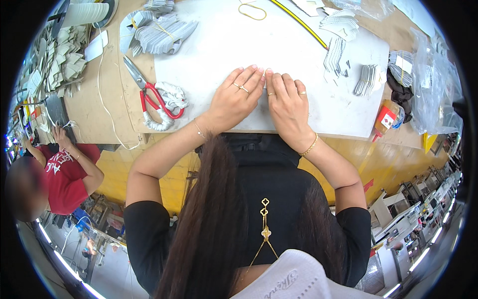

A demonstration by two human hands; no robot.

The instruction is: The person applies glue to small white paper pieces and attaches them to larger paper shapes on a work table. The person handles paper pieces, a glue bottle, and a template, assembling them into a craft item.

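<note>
My left hand [238, 97] and my right hand [289, 103] lie palm down on a large white sheet [209, 74] spread over the table. Their index fingers come close together at the middle, fingers stretched forward and the thumbs hidden beneath. Any small piece under or between the fingertips is too hidden to make out. Left of my left hand rest red-handled scissors [154, 97], their blades pointing away and the handles partly wrapped in white material. Toward the right are a bundle of grey cut pieces [367, 79] and a loose row of similar strips [335, 56].
Stacked grey pieces [162, 34] tied with bands lie at the far left. At the back are a yellow-black pencil [301, 22] and a rubber band [253, 11]. A glue bottle [386, 118] and plastic bags [430, 84] occupy the right. A co-worker in red [72, 174] works at left.
</note>
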